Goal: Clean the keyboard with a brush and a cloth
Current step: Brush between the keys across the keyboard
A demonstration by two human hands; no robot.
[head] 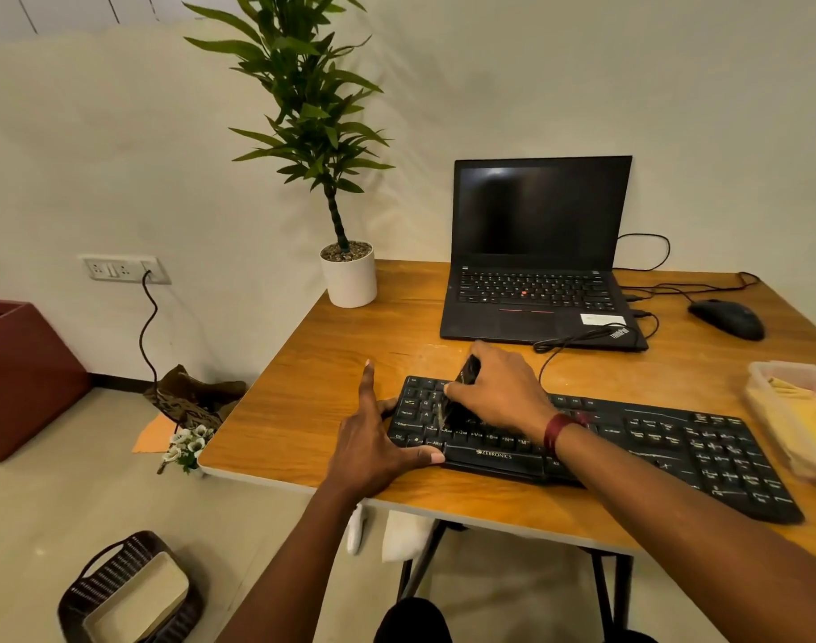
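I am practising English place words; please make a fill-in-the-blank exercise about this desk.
The right hand holds a ____ on the keyboard.
The left hand rests at the keyboard's ____ end.
The mouse lies ____ of the laptop.
The plant stands in a ____ pot.
Missing words: brush, left, right, white.

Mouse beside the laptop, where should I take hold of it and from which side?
Grip the mouse across its two long sides, coming down from above: it lies flat on the table, domed back up, both flanks exposed.
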